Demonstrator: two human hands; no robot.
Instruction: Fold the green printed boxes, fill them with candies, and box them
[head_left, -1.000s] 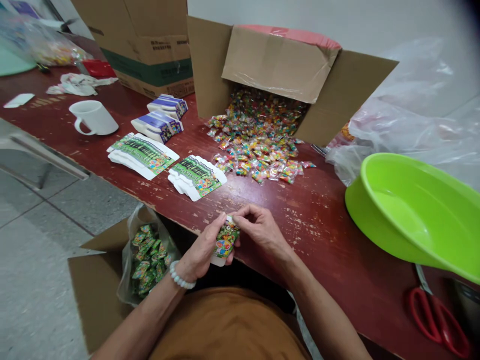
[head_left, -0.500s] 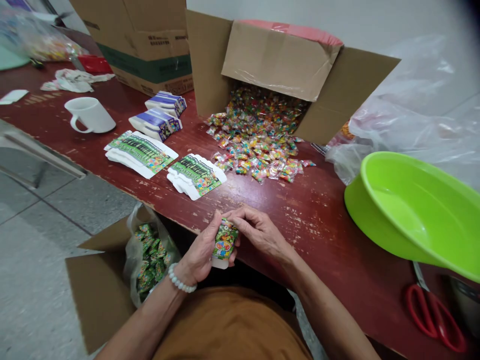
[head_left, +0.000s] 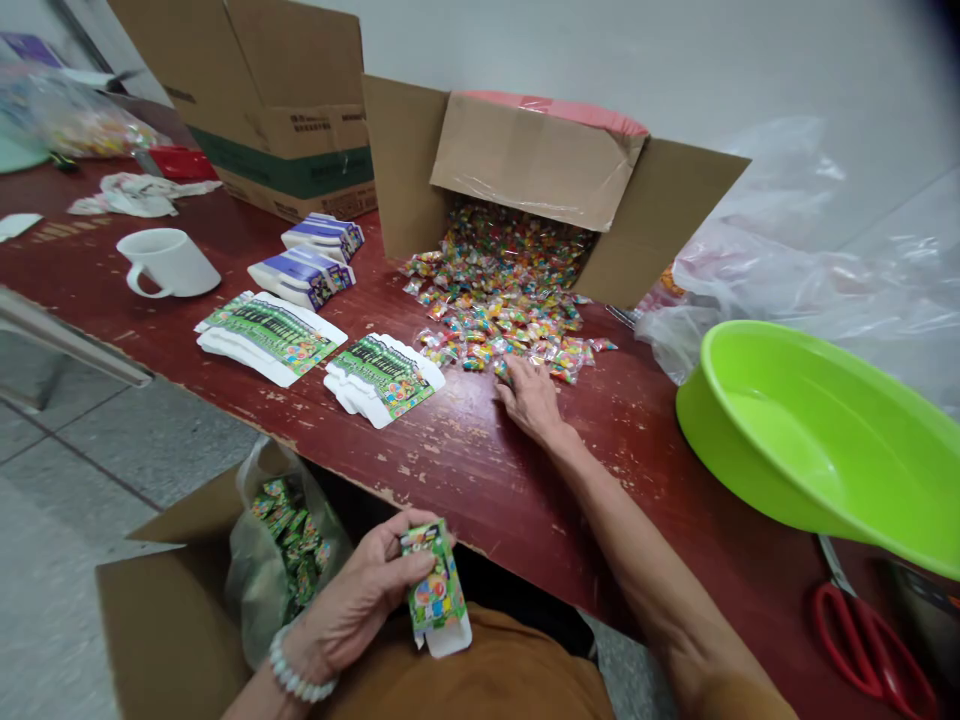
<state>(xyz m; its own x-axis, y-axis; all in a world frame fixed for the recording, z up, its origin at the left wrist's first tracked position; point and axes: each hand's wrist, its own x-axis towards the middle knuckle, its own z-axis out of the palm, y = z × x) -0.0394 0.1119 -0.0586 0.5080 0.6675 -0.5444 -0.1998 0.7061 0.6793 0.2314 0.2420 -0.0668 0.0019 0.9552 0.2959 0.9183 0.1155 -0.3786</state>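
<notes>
In my left hand is a small green printed carton, held between thumb and fingers. The carton's lower end has its white flaps open, pointing toward my body. My right hand reaches out over the table to the front edge of a heap of clear-wrapped candy packets. Its fingers point down at the packets with the thumb apart; the fingertips are partly hidden. To the left of that hand lies a fanned stack of flat green cartons, with a larger stack of green cartons beyond it.
The candy spills from a tipped cardboard box. A lime-green basin and red-handled scissors are at right. At left stand a white mug and purple cartons. Below the table edge, a bag of filled green cartons sits in an open box.
My right hand has left the carton and moved forward to the candy heap. My left hand has drawn the carton down toward my body, its flapped end now more visible.
</notes>
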